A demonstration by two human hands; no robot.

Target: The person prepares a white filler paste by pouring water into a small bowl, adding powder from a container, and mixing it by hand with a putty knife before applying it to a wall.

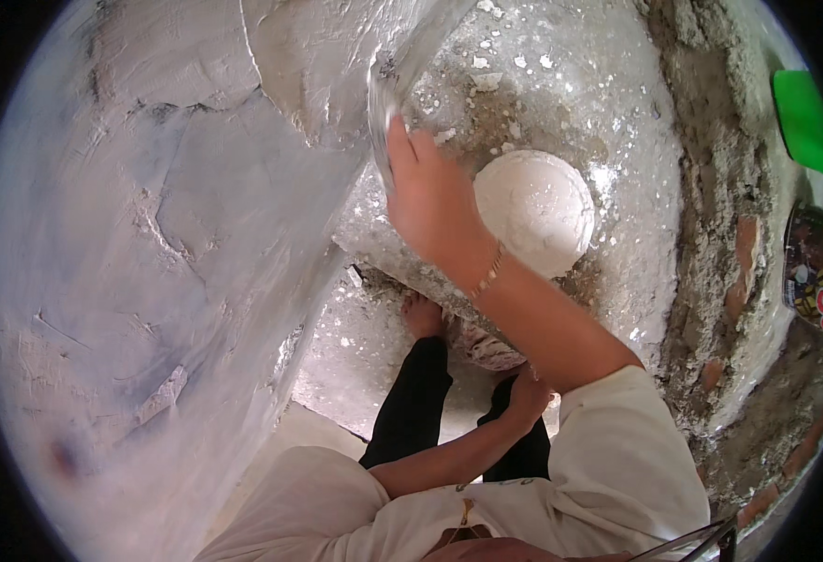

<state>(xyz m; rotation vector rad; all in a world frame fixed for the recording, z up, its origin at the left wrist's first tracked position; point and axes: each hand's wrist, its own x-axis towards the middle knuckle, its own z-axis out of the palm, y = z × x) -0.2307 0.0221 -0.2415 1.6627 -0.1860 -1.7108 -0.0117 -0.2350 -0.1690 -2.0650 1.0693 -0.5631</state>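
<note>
My right hand (435, 201) is closed around a plastering trowel (380, 131), whose thin edge lies against the wet-looking plastered wall (215, 206) on my left. The trowel appears almost edge-on and blurred, so its full shape is hard to make out. Just right of that hand stands a round container (535, 211) filled with white plaster. My left hand (528, 397) is down by my right knee, below my right forearm. Its fingers are mostly hidden, and I cannot tell if it holds anything.
White splatters and crumbs cover the grey floor (617, 122). My bare foot (423, 314) is beside a raised ledge edge. Along the right runs a rough wall (725, 215) with exposed brick. A green plastic scoop (805, 122) and a dark printed package (812, 267) sit at far right.
</note>
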